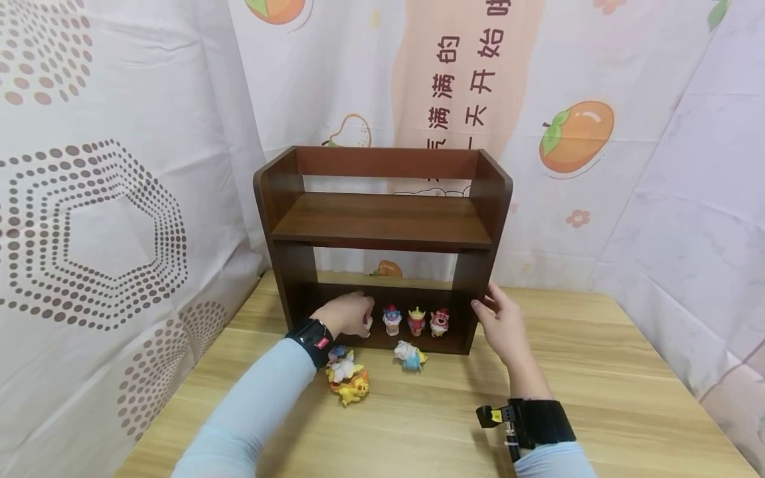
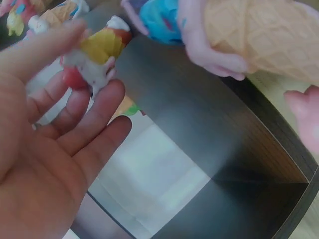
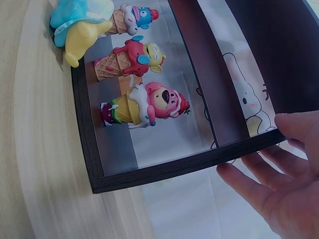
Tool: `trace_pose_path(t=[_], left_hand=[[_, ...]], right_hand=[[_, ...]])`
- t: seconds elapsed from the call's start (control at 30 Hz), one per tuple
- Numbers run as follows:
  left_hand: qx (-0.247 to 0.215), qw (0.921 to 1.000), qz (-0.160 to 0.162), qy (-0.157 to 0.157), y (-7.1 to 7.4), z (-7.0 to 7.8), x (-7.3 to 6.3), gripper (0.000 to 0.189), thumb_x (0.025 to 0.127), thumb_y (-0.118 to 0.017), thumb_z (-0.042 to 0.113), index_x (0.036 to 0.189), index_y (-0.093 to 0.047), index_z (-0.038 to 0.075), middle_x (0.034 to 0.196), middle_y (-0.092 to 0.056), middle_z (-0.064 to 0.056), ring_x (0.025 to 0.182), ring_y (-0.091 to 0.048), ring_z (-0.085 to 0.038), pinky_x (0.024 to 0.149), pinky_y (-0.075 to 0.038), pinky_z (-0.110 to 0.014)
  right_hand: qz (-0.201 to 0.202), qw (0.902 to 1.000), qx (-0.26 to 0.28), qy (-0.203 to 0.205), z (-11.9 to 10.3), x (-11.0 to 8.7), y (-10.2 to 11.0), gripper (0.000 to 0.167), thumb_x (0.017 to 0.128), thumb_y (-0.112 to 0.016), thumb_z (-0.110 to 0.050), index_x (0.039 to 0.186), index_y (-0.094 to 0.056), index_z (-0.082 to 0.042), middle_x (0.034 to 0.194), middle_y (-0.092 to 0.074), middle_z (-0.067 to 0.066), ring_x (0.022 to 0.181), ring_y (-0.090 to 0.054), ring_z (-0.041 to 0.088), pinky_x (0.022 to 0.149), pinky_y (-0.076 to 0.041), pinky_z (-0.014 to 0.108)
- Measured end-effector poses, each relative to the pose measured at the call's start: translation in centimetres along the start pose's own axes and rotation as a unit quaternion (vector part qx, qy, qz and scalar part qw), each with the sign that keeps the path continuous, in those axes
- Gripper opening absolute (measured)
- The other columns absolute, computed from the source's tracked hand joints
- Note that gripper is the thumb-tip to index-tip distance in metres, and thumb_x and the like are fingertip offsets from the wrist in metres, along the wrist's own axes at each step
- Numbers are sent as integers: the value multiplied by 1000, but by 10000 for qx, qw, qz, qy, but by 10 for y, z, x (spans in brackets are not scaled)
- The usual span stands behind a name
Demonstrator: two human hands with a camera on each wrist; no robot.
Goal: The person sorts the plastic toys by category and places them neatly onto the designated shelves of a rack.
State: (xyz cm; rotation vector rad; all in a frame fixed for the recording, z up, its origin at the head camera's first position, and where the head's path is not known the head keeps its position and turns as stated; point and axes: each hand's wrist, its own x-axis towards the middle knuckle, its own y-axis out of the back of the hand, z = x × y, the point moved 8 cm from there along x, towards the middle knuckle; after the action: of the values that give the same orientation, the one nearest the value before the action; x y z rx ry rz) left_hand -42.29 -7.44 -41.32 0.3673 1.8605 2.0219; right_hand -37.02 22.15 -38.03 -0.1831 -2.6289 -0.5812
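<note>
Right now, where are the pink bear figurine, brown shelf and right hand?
Pink bear figurine (image 3: 141, 102), right wrist view: its white icing.
Brown shelf (image 1: 382, 218), head view: its upper board.
Right hand (image 1: 504, 325), head view: its middle.

Figurines (image 1: 416, 323) stand inside the shelf (image 1: 382, 216), other figurines (image 1: 410, 357) before it.

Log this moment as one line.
left hand: pinches figurine in lower compartment | right hand: holds shelf's right side | three standing figurines: alongside

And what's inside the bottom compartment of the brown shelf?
A blue-faced figurine, a yellow-headed one and a pink one stand inside. The left hand holds a fourth figurine; the head view can't show what's behind that hand.
</note>
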Motion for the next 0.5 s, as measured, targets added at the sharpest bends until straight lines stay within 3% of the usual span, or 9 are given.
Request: trace_pose_path(t=[0.3, 0.5], left_hand=[[-438, 9990, -56, -63, 2, -3, -2, 23, 82, -83, 21, 92, -64, 13, 83, -59, 1, 75, -54, -17, 68, -48, -33], [-410, 9991, 73, -27, 5, -8, -2, 23, 81, -82, 24, 91, -64, 13, 80, -59, 2, 73, -54, -16, 66, -47, -32]], right_hand=[[-3, 10000, 8, -22, 1, -2, -1, 52, 102, -62, -11, 152, -48, -9, 144, -55, 21, 126, -57, 41, 91, -52, 29], [-29, 10000, 11, 16, 0, -2, -1, 52, 103, -61, -12, 153, -47, -9, 145, -54, 22, 127, -56, 42, 92, -51, 28]])
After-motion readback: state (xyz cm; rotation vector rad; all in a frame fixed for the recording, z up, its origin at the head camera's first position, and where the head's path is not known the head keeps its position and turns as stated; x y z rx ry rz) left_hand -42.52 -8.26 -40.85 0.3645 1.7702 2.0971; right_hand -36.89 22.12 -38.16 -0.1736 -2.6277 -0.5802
